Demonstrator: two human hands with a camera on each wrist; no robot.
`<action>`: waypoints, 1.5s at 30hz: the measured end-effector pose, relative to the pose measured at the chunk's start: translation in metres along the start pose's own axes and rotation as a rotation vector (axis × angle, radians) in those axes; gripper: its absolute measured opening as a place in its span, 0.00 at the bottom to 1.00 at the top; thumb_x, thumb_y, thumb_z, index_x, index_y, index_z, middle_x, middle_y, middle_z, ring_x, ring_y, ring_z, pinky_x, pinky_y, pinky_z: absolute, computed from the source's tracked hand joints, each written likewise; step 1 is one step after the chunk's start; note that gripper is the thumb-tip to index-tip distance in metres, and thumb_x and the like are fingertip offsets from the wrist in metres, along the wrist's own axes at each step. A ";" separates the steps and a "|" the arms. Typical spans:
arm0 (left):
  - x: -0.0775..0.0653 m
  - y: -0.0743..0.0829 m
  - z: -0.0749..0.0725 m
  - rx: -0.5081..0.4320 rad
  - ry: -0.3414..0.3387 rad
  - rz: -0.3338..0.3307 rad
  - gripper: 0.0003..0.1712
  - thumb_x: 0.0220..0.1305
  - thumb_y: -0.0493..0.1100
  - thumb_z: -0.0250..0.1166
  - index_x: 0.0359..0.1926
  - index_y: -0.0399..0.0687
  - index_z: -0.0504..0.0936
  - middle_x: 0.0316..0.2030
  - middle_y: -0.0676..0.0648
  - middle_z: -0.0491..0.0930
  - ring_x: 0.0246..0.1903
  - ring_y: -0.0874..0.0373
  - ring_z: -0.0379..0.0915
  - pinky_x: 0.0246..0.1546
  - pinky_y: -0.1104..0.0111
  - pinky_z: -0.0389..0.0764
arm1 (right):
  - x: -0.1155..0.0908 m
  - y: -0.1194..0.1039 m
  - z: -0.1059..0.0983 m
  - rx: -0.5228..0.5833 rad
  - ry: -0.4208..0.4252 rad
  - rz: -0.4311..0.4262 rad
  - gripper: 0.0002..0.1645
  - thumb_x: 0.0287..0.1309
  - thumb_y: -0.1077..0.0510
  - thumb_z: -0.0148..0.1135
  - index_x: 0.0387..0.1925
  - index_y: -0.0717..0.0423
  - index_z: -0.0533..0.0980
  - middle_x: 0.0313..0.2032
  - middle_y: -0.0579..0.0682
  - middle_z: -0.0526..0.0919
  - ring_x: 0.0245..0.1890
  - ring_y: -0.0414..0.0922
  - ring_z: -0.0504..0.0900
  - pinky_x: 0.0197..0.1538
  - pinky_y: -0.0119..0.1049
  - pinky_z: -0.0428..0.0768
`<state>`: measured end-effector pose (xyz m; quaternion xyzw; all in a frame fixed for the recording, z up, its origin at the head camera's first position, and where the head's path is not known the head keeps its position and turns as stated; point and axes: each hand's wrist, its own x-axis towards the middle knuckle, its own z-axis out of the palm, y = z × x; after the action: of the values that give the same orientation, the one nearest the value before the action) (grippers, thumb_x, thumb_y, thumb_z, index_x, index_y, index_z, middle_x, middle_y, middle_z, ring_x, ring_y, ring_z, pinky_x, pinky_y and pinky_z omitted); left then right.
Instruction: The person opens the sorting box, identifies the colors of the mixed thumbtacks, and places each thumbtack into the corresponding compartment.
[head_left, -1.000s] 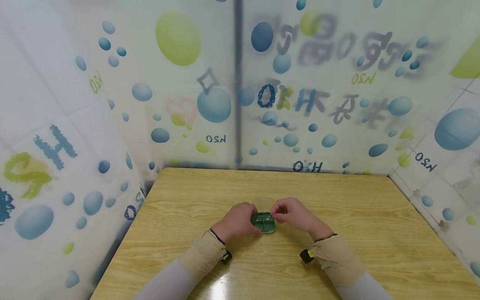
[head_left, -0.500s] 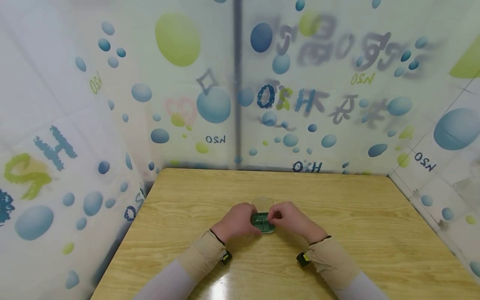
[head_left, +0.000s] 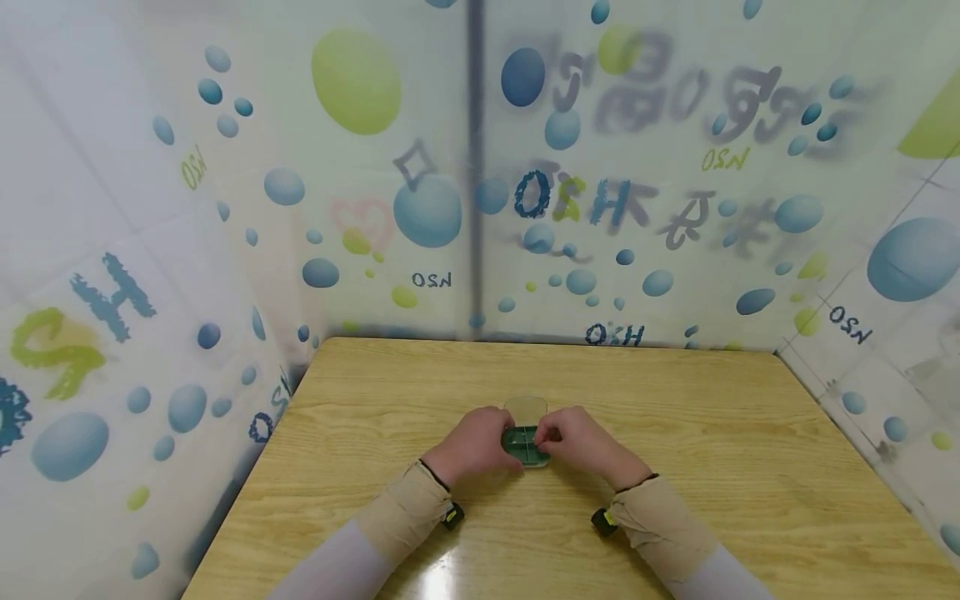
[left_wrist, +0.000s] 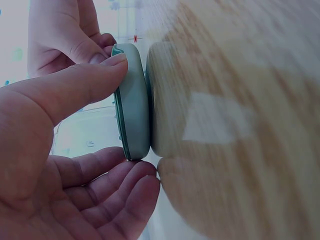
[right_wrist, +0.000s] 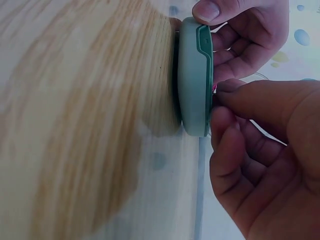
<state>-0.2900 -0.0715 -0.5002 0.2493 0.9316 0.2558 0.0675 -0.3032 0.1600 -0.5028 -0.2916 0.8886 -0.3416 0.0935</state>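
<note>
A green pill box (head_left: 517, 456) with divided compartments lies on the table, its clear lid (head_left: 527, 408) swung back on the far side. My left hand (head_left: 471, 442) grips the box from the left, thumb on the near edge and fingers round the far edge; the left wrist view shows its pale green side wall (left_wrist: 135, 102). Over the right-hand compartments, my right hand (head_left: 585, 442) has thumb and forefinger curled together at the rim. A tiny pinkish-red piece (right_wrist: 214, 87) shows at those fingertips in the right wrist view, mostly covered. The fingers hide what the right compartments contain.
The wood-grain table (head_left: 375, 383) extends on all sides of the box. Behind it hangs a pale curtain-like wall (head_left: 420, 317) printed with bubbles and letters. Both wrists carry small black cameras, such as the one (head_left: 604, 522) below the right hand.
My right hand has moved left, from beside the box's right edge to over its right-hand compartments, and then stayed nearly still. The left hand keeps its grip on the box.
</note>
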 end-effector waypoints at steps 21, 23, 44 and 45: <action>-0.002 0.002 0.000 0.011 0.003 0.001 0.29 0.50 0.54 0.86 0.47 0.44 0.85 0.37 0.51 0.83 0.32 0.63 0.73 0.38 0.71 0.77 | 0.001 -0.003 0.002 -0.020 0.005 0.029 0.06 0.62 0.68 0.73 0.32 0.54 0.88 0.32 0.43 0.89 0.32 0.32 0.82 0.37 0.29 0.82; -0.001 0.002 0.000 0.011 0.003 0.000 0.29 0.50 0.54 0.86 0.47 0.44 0.86 0.37 0.51 0.83 0.32 0.63 0.73 0.38 0.71 0.77 | 0.000 -0.003 0.002 -0.015 0.008 0.032 0.07 0.63 0.67 0.73 0.32 0.53 0.87 0.32 0.43 0.89 0.32 0.32 0.82 0.37 0.29 0.82; -0.001 0.001 0.000 0.007 0.009 -0.004 0.29 0.50 0.54 0.86 0.46 0.45 0.85 0.37 0.50 0.84 0.32 0.64 0.73 0.38 0.71 0.78 | -0.003 0.002 -0.013 0.013 0.036 0.036 0.05 0.65 0.65 0.72 0.35 0.52 0.87 0.33 0.42 0.88 0.34 0.34 0.82 0.39 0.31 0.82; -0.001 0.001 0.000 0.005 0.009 -0.004 0.29 0.50 0.54 0.86 0.46 0.45 0.85 0.37 0.51 0.84 0.32 0.64 0.73 0.37 0.71 0.78 | -0.004 0.002 -0.015 0.014 0.039 0.031 0.05 0.65 0.65 0.72 0.36 0.52 0.87 0.34 0.42 0.88 0.34 0.35 0.82 0.39 0.31 0.82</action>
<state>-0.2888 -0.0713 -0.4994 0.2463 0.9331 0.2543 0.0630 -0.3064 0.1717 -0.4930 -0.2703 0.8922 -0.3520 0.0832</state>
